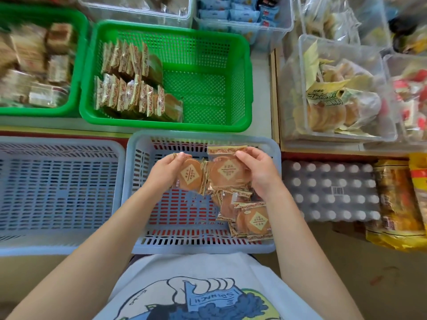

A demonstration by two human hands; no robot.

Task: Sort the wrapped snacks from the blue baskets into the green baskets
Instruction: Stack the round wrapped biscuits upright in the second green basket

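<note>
Above the right blue basket [136,181], my left hand [165,170] grips a round wrapped cracker [190,177]. My right hand [258,172] grips another wrapped cracker [227,172] beside it, their edges touching. Several more wrapped crackers [249,218] lie in the basket's right corner. Beyond it stands a green basket [208,65] with two rows of upright wrapped crackers [131,88] filling its left half. The left blue basket [57,188] holds nothing I can see.
A second green basket [76,26] at the far left holds wrapped wafer packs. Clear bins of snacks [335,95] stand at the back and right. A shrink-wrapped pack of bottles [330,190] and yellow snack bags [397,199] lie to the right.
</note>
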